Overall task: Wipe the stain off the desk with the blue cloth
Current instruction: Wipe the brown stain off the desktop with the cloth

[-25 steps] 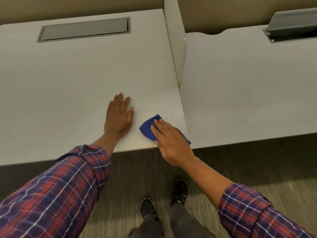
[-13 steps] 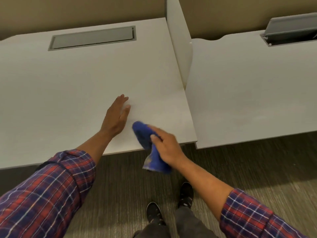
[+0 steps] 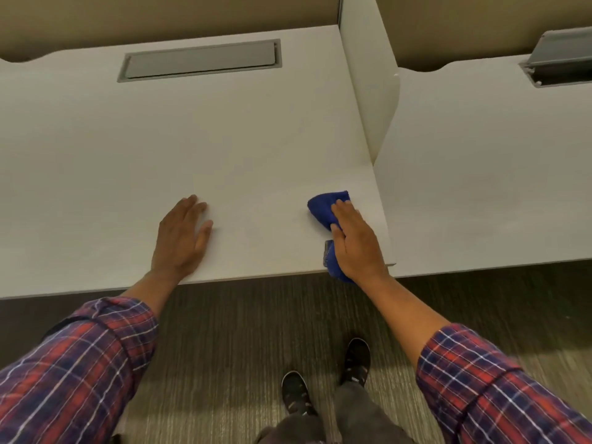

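Note:
The blue cloth (image 3: 326, 206) lies on the white desk (image 3: 160, 155) near its front right corner, bunched up, with one end hanging over the front edge. My right hand (image 3: 355, 245) presses flat on top of it, fingers pointing away from me. My left hand (image 3: 182, 235) rests palm down on the bare desk to the left, fingers together, holding nothing. I cannot make out any stain on the surface.
A white divider panel (image 3: 368, 91) stands along the desk's right edge, with a second white desk (image 3: 496, 171) beyond it. A closed grey cable hatch (image 3: 201, 59) is at the back; another hatch (image 3: 560, 59) on the right desk stands raised. Below are carpet and my shoes.
The cloth, lifted partly off the front edge half a second ago, is back on the desk under my right hand, further right. My hands are now wider apart.

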The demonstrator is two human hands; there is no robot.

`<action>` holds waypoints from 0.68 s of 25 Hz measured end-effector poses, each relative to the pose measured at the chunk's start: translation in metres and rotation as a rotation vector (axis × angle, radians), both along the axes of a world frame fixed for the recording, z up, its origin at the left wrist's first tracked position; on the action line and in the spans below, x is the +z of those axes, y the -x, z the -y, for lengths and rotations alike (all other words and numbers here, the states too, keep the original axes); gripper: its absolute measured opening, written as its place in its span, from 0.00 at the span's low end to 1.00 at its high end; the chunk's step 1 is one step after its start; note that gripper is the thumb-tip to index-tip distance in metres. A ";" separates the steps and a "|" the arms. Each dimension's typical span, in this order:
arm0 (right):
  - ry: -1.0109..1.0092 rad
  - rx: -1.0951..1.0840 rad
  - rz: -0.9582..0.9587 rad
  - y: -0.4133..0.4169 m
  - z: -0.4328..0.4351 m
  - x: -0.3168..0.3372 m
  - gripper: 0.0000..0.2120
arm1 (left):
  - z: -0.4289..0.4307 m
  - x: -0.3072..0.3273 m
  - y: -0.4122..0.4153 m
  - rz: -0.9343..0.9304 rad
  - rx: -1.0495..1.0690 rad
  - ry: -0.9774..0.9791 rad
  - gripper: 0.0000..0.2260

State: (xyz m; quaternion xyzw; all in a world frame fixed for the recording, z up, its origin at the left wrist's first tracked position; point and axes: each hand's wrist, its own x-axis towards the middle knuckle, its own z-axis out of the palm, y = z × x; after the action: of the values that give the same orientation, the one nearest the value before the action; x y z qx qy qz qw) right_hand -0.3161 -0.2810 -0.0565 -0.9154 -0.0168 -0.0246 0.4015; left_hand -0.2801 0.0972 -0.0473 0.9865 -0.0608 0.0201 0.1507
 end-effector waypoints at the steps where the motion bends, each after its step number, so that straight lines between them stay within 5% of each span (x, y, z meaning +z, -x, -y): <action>1: 0.040 0.015 0.016 0.002 -0.009 -0.003 0.23 | 0.000 0.000 -0.001 0.002 0.001 0.007 0.26; 11: 0.216 0.224 0.176 0.029 -0.136 -0.009 0.28 | -0.003 -0.006 -0.004 0.008 0.014 0.061 0.25; 13: 0.061 0.205 0.141 0.031 -0.156 -0.002 0.25 | -0.005 -0.005 -0.006 0.017 0.018 0.089 0.24; 17: -0.582 -0.068 -0.200 0.016 -0.151 0.032 0.17 | -0.007 -0.007 -0.004 0.016 0.011 0.100 0.24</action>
State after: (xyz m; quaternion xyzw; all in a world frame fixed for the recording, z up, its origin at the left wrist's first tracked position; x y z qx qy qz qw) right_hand -0.3321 -0.1301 -0.0245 -0.7600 0.0612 0.0483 0.6452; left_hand -0.2757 0.1045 -0.0543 0.9779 -0.0556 0.0317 0.1993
